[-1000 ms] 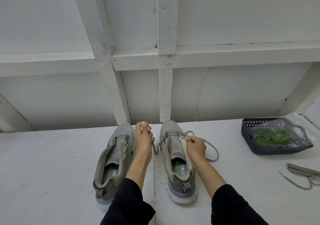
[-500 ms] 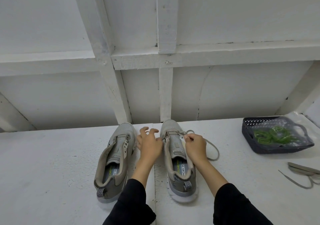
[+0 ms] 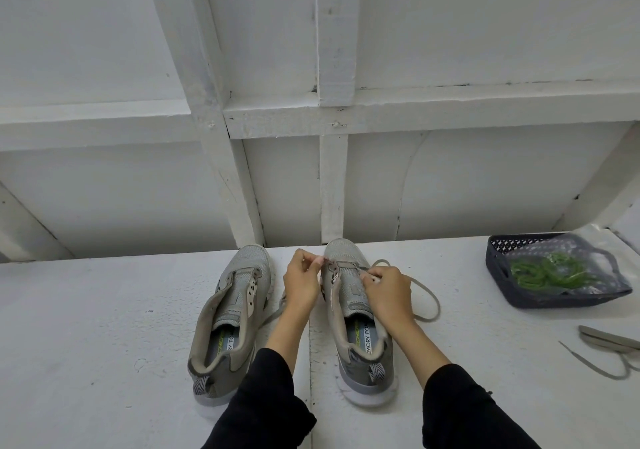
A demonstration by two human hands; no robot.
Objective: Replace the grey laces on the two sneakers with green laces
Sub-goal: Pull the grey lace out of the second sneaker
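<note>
Two grey sneakers stand side by side on the white table, toes away from me. The left sneaker has no lace in its eyelets. The right sneaker still carries a grey lace across its lowest eyelets, with a loop trailing out to the right. My left hand pinches the lace at the sneaker's left eyelet row near the toe. My right hand pinches the lace at the right eyelet row. Green laces lie in a clear bag inside a dark basket at the far right.
A loose grey lace lies on the table at the right edge, in front of the basket. A white panelled wall with beams rises directly behind the sneakers. The white table stretches out to the left.
My left hand went from a raised fist between the shoes to an open spread, then closed on the lace at the right sneaker's left eyelets. My right hand stayed at the right eyelets.
</note>
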